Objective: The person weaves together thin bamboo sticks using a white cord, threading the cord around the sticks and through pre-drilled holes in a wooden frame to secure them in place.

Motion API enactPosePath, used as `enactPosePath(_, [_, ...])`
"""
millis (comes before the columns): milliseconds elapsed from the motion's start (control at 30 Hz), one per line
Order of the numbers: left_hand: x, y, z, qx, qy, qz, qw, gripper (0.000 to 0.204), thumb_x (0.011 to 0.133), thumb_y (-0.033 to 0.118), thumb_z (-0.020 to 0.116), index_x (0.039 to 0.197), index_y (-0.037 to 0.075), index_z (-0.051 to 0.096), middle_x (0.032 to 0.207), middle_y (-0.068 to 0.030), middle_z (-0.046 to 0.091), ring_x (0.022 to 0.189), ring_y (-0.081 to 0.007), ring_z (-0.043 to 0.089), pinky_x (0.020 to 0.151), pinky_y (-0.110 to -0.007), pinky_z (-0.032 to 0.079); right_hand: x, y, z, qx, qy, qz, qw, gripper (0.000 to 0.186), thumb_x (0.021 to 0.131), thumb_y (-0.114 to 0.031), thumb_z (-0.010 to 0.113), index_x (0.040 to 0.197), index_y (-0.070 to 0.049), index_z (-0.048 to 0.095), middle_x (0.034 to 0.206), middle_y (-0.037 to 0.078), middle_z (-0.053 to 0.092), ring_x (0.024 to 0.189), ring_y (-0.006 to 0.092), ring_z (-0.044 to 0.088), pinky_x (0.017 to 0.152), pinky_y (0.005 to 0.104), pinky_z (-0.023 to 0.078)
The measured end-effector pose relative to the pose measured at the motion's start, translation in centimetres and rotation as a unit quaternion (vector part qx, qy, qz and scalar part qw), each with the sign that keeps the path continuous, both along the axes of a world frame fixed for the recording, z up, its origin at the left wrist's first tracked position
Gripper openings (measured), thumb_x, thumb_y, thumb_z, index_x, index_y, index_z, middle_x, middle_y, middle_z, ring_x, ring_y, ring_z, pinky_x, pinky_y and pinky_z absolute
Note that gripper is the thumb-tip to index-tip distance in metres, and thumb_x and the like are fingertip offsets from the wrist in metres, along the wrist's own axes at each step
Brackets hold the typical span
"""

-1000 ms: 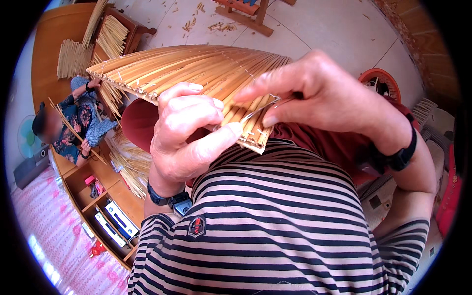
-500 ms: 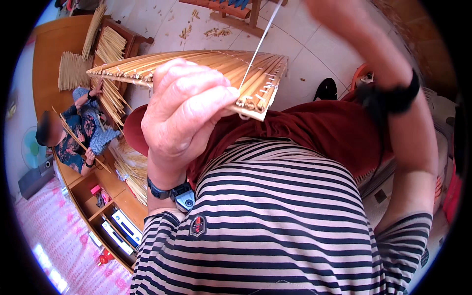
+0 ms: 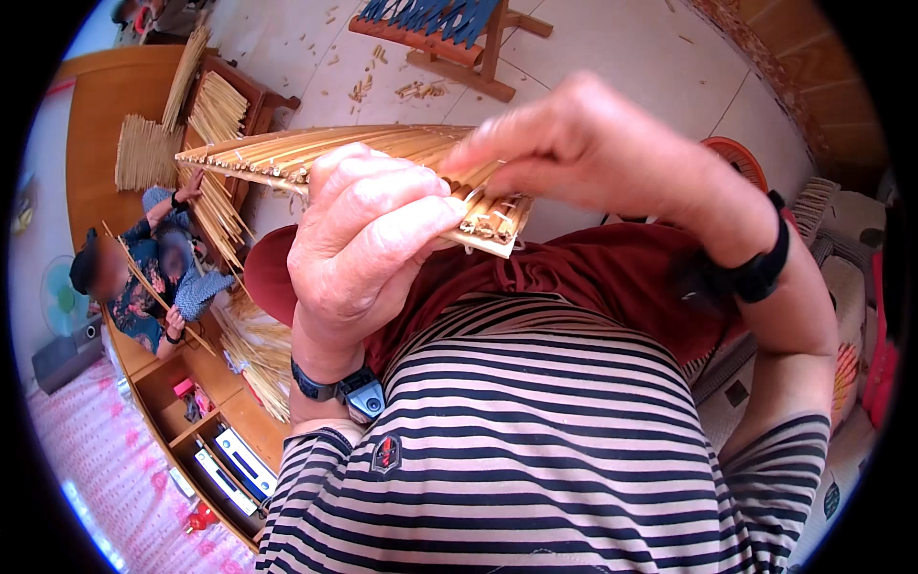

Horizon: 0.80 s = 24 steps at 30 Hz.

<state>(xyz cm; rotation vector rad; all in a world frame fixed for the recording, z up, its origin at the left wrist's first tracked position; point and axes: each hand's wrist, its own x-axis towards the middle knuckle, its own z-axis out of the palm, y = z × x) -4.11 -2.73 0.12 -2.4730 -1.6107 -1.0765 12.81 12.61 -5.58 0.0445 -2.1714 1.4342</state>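
Note:
A golden panel of stalks laid side by side (image 3: 382, 140), with pale stitching and a light edge strip, stretches across in front of me. My left hand (image 3: 359, 234) is closed around its near edge, thumb close to the corner where the cut stalk ends show. Over that corner, just beyond the left thumb, my right hand (image 3: 588, 153) is bent with its fingers drawn in at the panel, blurred by motion; what they pinch is hidden. A short bit of white strand (image 3: 473, 194) shows by the left thumb.
On the left another person (image 3: 148, 287) holds long thin stalks, beside bundles of stalks (image 3: 218, 107) and a wooden cabinet (image 3: 220, 392). Ahead stands a wooden stool with blue straps (image 3: 435, 24); stalk scraps (image 3: 421, 90) litter the tiles. An orange basket (image 3: 736, 158) is at right.
My right hand has come down and left from the upper right to the panel's corner. The long taut white strand no longer shows. My left hand keeps its hold; the panel sits slightly lower.

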Motion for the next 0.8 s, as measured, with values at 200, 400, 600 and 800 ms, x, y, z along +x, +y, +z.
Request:
enactPosePath(200, [0.4, 0.1, 0.2, -0.002, 0.002, 0.000, 1.000, 0.024, 0.072, 0.010, 0.077, 0.095, 0.007, 0.071, 0.089, -0.0047, 0.068, 0.084, -0.0221, 0.065, 0.080, -0.037, 0.049, 0.6, -0.8, 0.2, 0.160, -0.017, -0.076, 0.984, 0.010, 0.084, -0.017, 0.067, 0.087, -0.009, 0.061, 0.067, 0.008, 0.064, 0.063, 0.0299, 0.066, 0.058, 0.0398, 0.053])
enactPosePath(400, [0.0, 0.0, -0.2, 0.003, 0.005, 0.014, 1.000, 0.023, 0.073, 0.009, 0.077, 0.095, 0.006, 0.071, 0.089, -0.0057, 0.067, 0.084, -0.0223, 0.065, 0.080, -0.037, 0.049, -0.2, 1.1, -0.5, 0.302, -0.012, -0.194, 0.933, 0.011, 0.081, -0.007, 0.065, 0.084, -0.008, 0.055, 0.063, 0.011, 0.054, 0.056, 0.0325, 0.059, 0.052, 0.0406, 0.049])
enactPosePath(600, [0.6, 0.4, 0.1, 0.004, 0.000, -0.004, 1.000, 0.023, 0.073, 0.008, 0.077, 0.094, 0.006, 0.070, 0.088, -0.0062, 0.067, 0.083, -0.0226, 0.064, 0.081, -0.037, 0.049, 3.0, 11.8, -2.7, 0.341, -0.333, -0.394, 0.786, 0.016, 0.085, -0.019, 0.058, 0.084, -0.006, 0.068, 0.081, 0.023, 0.068, 0.078, 0.0412, 0.067, 0.070, 0.0539, 0.053])
enactPosePath(800, [0.8, 0.0, 0.0, 0.006, -0.008, -0.003, 1.000, 0.022, 0.073, 0.008, 0.077, 0.094, 0.006, 0.070, 0.088, -0.0057, 0.067, 0.083, -0.0228, 0.064, 0.081, -0.037, 0.048, 1.2, 4.8, 0.5, 0.094, -0.192, -0.167, 0.963, 0.032, 0.084, -0.003, 0.066, 0.115, -0.011, 0.071, 0.083, 0.015, 0.070, 0.064, 0.0313, 0.064, 0.059, 0.0363, 0.053])
